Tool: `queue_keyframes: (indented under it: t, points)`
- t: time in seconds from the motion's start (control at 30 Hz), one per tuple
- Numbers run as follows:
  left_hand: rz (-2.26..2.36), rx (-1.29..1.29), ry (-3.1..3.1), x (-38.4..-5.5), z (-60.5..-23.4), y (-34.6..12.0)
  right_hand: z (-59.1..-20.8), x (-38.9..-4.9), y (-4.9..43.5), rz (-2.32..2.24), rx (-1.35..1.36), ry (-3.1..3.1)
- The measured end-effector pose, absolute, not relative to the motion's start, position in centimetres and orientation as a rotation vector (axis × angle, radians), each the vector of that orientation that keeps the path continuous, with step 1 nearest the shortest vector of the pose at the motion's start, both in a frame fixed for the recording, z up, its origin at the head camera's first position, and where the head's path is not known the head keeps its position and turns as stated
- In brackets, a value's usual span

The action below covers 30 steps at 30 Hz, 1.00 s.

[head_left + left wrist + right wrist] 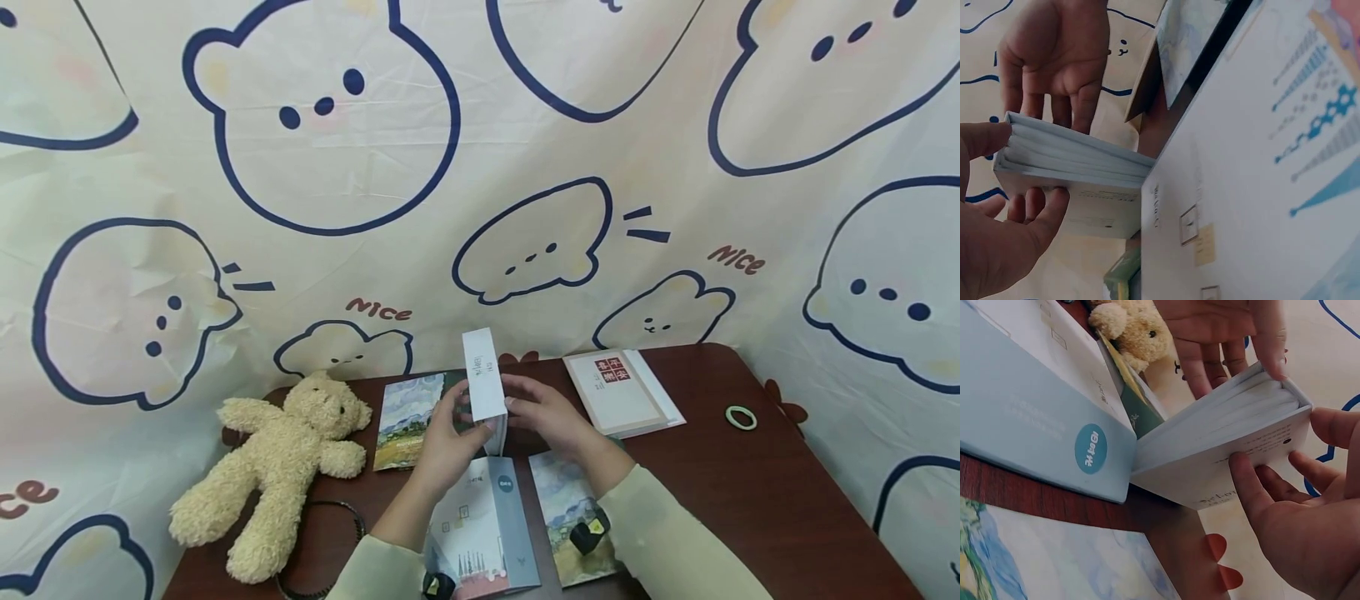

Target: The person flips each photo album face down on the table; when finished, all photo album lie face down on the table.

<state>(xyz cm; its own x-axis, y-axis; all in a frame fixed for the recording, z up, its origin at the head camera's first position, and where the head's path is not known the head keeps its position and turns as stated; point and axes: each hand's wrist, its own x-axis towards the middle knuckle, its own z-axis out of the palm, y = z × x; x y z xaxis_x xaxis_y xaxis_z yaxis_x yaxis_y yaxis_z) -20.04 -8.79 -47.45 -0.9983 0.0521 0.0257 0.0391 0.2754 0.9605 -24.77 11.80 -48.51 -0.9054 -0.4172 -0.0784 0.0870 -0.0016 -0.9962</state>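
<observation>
Both hands hold a thick white hardcover book [486, 375] on edge at the middle of the table. Its page edges [1072, 153] face the wrist cameras, and small print marks one cover [1235, 478]. My left hand [448, 446] grips one side, its thumb at a corner by the pages. On the other side my right hand [551, 421] holds it, fingers against the cover. Just below lies a white and blue book [480, 533] with a round blue badge. Whether the held book touches the table cannot be told.
Painted-landscape booklets lie left [405, 421] and right [566, 517] of the hands. A cream book with a red stamp [618, 387] sits at the back right, near a pale green ring [741, 417]. A teddy bear [288, 467] and dark cord [352, 512] are at left.
</observation>
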Motion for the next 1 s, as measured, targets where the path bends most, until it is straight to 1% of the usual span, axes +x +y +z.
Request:
queue_keyframes:
  t: [0.37, 0.7, 1.0]
  points:
    - [1.793, 0.108, 2.465, -19.9, -48.4, -8.0, -48.6, -24.9, 12.9, -1.952, -0.312, 1.986]
    - [1.664, 0.237, 2.427, -19.9, -49.8, -7.7, -48.8, -25.4, 14.5, -1.908, -0.220, 2.064]
    - [1.479, 0.212, 2.525, -19.6, -50.4, -7.5, -49.2, -25.6, 15.4, -1.874, -0.153, 2.122]
